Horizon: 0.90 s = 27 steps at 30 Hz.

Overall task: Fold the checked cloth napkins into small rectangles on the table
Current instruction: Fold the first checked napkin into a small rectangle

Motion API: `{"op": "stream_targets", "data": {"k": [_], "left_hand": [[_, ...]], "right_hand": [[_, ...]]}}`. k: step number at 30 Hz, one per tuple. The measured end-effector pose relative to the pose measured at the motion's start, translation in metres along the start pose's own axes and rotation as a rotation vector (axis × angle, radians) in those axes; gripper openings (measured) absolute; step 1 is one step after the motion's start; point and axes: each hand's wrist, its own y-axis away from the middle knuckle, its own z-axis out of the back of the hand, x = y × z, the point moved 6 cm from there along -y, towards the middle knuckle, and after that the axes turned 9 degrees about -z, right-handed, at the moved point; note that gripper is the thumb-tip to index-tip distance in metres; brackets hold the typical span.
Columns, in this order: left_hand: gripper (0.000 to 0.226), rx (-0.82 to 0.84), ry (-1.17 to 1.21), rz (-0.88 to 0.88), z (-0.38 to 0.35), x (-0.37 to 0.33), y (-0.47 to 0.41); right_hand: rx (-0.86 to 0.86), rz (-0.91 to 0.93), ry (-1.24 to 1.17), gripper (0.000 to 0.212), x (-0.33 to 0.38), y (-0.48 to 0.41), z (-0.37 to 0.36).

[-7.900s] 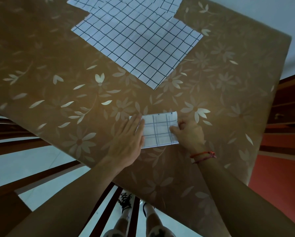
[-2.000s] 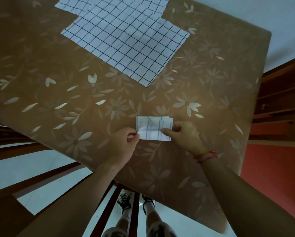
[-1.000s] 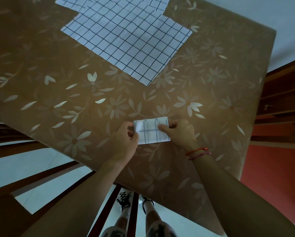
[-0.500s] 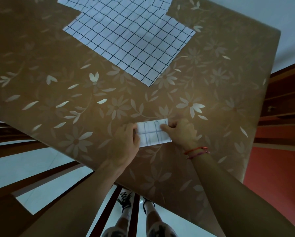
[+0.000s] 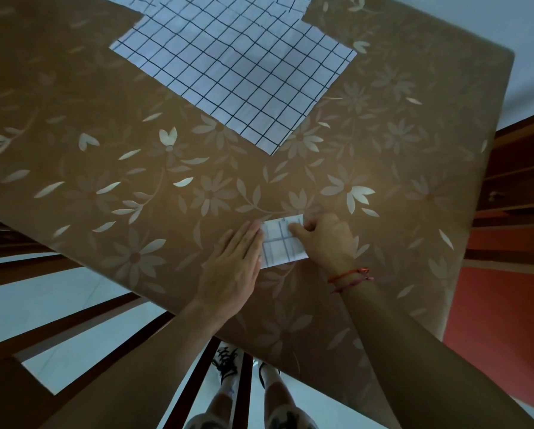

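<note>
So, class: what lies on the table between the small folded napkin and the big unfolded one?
Head view: only bare flowered tablecloth between folded napkin and unfolded napkin.

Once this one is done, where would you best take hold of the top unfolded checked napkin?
Probably at its near corner. The unfolded checked napkin lies flat, turned like a diamond, with that corner pointing towards the hands and bare tablecloth around it. Come from the near side and pinch the corner to lift it.
</note>
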Motion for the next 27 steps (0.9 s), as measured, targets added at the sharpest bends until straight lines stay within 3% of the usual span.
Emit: {"op": "stream_targets", "data": {"k": [4,8,12,18,27], "left_hand": [[0.051,0.009,0.004,0.012,-0.003,0.003,0.002],[0.051,0.014,0.004,0.017,-0.006,0.003,0.002],[0.053,0.017,-0.015,-0.009,-0.007,0.001,0.003],[0.056,0.021,-0.041,-0.007,-0.007,0.001,0.004],[0.057,0.061,-0.053,-0.010,-0.006,0.008,0.006]], "right_hand": [[-0.060,0.058,-0.003,0.030,0.005,0.010,0.011],[-0.330,0.506,0.071,0.033,0.030,0.049,0.020],[-0.145,0.789,0.272,0.053,0.042,0.075,-0.033],[-0.093,0.847,0.558,0.057,0.023,0.060,-0.061],[-0.079,0.728,0.633,0.072,-0.001,0.040,-0.034]]}}
